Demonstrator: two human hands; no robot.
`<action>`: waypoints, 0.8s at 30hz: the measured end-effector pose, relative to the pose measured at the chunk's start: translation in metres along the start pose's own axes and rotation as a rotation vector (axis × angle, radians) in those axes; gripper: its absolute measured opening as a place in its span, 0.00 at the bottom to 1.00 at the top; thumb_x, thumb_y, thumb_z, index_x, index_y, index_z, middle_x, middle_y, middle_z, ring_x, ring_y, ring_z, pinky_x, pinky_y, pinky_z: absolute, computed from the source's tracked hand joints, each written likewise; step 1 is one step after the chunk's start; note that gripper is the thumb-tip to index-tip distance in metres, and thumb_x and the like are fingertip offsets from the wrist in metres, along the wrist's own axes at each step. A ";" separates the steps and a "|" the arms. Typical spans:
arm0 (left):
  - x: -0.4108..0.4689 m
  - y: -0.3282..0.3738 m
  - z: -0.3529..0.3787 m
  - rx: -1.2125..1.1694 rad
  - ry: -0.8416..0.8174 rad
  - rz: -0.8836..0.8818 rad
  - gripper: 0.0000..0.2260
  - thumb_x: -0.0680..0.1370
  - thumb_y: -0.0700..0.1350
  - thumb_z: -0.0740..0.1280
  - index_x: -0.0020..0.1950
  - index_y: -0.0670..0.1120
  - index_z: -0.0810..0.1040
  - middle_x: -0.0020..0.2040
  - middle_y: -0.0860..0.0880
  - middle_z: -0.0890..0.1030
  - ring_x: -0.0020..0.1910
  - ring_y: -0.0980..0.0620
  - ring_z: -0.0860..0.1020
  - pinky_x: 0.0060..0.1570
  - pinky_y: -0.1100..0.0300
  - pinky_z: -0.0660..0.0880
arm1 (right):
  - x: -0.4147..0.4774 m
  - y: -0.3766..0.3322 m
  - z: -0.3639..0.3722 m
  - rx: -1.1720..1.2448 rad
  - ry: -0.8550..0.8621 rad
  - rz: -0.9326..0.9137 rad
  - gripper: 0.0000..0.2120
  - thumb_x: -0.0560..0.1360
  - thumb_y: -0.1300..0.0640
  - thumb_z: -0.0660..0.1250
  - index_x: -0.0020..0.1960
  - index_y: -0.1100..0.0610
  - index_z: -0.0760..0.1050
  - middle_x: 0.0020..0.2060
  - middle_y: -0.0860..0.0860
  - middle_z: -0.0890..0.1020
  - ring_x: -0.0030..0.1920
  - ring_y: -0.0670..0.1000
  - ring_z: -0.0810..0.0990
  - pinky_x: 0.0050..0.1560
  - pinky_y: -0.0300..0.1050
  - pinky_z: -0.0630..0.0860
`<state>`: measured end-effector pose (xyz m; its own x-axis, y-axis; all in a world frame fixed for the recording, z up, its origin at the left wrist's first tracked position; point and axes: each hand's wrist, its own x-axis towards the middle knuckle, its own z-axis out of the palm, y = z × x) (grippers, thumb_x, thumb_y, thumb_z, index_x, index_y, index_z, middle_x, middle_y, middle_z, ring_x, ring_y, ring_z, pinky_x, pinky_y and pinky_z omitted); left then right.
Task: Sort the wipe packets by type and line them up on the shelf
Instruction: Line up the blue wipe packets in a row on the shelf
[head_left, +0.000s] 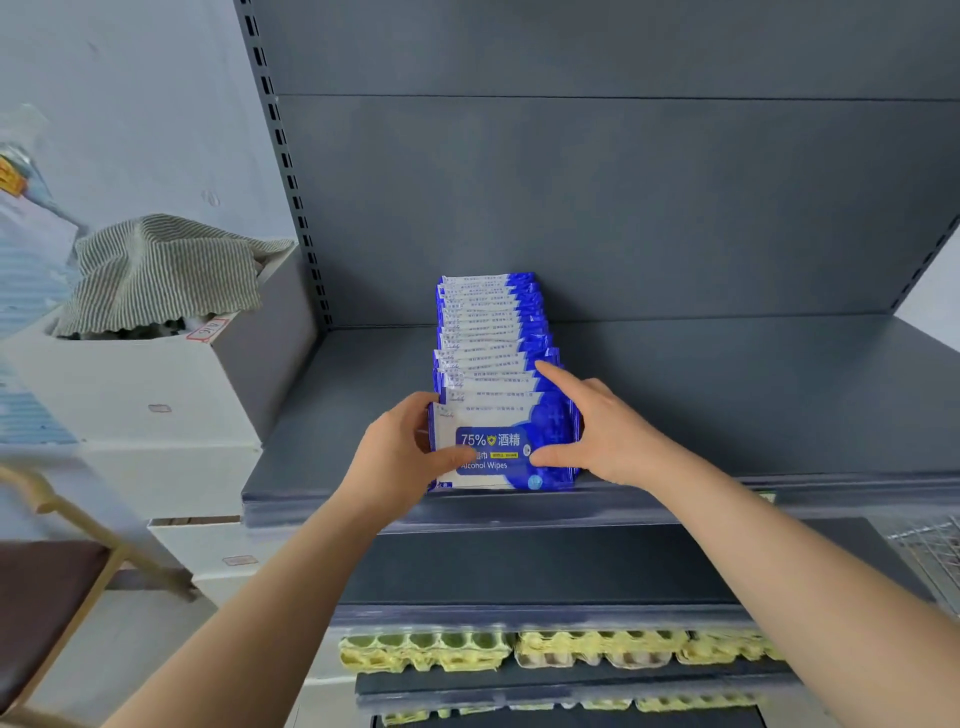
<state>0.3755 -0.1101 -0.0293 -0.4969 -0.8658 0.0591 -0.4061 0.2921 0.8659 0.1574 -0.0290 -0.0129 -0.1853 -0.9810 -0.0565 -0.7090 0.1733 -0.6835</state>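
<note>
Grips both clamped on front wipe packet (493, 441): left grip (400, 447) at its left edge, right grip (597, 426) at its right edge, thumbs on its face, right index finger stretched over the packets behind. Packet upright, heading row of packets (485, 322) on grey shelf (727, 395). Below packet: egg trays (597, 649); to its left: white box (130, 395).

Head-worn camera looks forward and down, close to the shelf (727, 395).
</note>
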 end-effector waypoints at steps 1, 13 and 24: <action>-0.005 -0.001 0.001 0.003 -0.020 0.012 0.23 0.69 0.47 0.77 0.59 0.56 0.69 0.50 0.62 0.79 0.46 0.60 0.81 0.39 0.65 0.80 | -0.002 0.000 0.001 0.005 0.009 -0.009 0.46 0.69 0.51 0.75 0.76 0.39 0.49 0.67 0.47 0.62 0.60 0.44 0.68 0.59 0.42 0.73; 0.003 -0.005 -0.002 0.224 -0.020 -0.014 0.23 0.68 0.50 0.78 0.55 0.52 0.68 0.47 0.60 0.76 0.40 0.62 0.78 0.34 0.72 0.70 | 0.002 -0.006 0.000 -0.027 0.051 -0.054 0.39 0.72 0.53 0.73 0.76 0.44 0.54 0.70 0.48 0.59 0.64 0.45 0.67 0.58 0.41 0.76; 0.000 -0.012 0.005 0.316 0.045 0.022 0.12 0.80 0.52 0.63 0.49 0.44 0.77 0.44 0.51 0.82 0.39 0.52 0.78 0.33 0.67 0.71 | -0.010 -0.005 0.009 -0.087 -0.088 -0.047 0.41 0.79 0.50 0.62 0.77 0.47 0.34 0.77 0.43 0.42 0.75 0.45 0.55 0.67 0.42 0.67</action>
<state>0.3769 -0.1113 -0.0418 -0.4767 -0.8729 0.1042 -0.6173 0.4167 0.6673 0.1691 -0.0206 -0.0152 -0.0931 -0.9914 -0.0918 -0.7728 0.1301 -0.6212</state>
